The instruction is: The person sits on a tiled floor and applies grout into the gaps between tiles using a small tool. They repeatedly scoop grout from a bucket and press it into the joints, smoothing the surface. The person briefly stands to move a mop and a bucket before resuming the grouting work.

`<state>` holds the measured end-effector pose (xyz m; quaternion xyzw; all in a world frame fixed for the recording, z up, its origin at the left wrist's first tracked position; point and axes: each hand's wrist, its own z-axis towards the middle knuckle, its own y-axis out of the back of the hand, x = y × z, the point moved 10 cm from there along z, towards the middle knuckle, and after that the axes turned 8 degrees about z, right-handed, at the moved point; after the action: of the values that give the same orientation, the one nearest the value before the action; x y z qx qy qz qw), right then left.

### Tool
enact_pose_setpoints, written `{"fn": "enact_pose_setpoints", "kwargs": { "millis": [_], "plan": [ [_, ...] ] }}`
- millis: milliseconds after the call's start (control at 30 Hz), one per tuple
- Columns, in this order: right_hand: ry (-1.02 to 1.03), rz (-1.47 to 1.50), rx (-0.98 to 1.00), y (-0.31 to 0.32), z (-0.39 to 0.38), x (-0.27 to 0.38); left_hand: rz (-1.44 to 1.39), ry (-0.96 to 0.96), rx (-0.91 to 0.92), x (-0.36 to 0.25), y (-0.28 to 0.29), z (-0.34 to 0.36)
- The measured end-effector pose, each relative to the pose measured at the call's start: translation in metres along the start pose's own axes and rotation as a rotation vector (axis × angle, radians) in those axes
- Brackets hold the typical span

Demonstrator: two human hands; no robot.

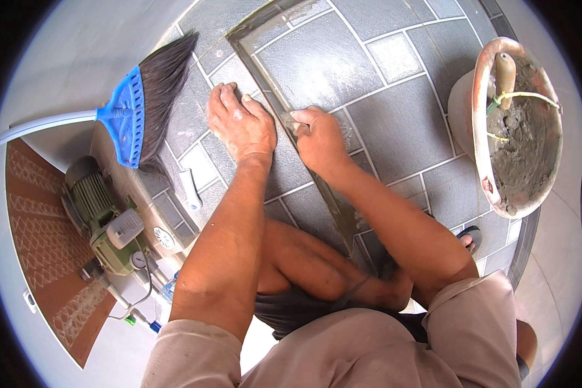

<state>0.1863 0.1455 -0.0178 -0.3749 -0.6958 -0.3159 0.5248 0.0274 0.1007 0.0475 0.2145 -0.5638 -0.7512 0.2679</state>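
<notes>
Under both hands lies a floor of grey patterned tiles (381,123), crossed by a wet grey joint strip (275,107) that runs from beyond the fingertips back toward the person's knee. The left hand (240,124) is spread wide and flat on the tile just left of that strip, bearing weight and holding nothing. The right hand (318,137) is curled narrow, its fingertips pinched on a small pale scrap or tool (293,123) pressed onto the strip; what that piece is cannot be told. Well to the right of the right hand stands a worn bucket (520,126) of grey mortar with a wooden-handled tool (504,76) stuck in it. Left of the left hand a blue broom (130,116) lies across the tiles, a small white tube (190,189) rests nearer the wrist, and a green pump motor (100,207) sits farther off. The risk, I judge, is smearing: the braced palm sits close to the fresh fill, and a slip would drag mortar over clean tile or gouge the joint. Pressing too hard with the pinched piece could also pull filler out.
</notes>
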Motion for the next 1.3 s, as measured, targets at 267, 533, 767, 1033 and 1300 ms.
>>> {"fn": "enact_pose_setpoints", "kwargs": {
  "millis": [267, 533, 767, 1033, 1300],
  "plan": [
    [0.264, -0.257, -0.013, -0.004, -0.05, 0.026, -0.02, 0.02, -0.003, 0.002, 0.0, -0.002],
    [0.265, -0.041, 0.06, 0.003, -0.002, 0.026, -0.006, 0.017, 0.014, 0.002, -0.003, -0.001],
    [0.227, -0.104, 0.174, 0.013, -0.043, 0.008, -0.012, 0.014, 0.005, 0.001, -0.002, -0.001],
    [0.333, -0.066, 0.156, 0.009, -0.022, 0.021, -0.002, 0.023, 0.04, 0.001, -0.006, -0.002],
    [0.347, -0.399, 0.086, 0.066, -0.037, 0.01, -0.006, 0.024, 0.051, 0.002, -0.005, -0.001]
  ]
}}
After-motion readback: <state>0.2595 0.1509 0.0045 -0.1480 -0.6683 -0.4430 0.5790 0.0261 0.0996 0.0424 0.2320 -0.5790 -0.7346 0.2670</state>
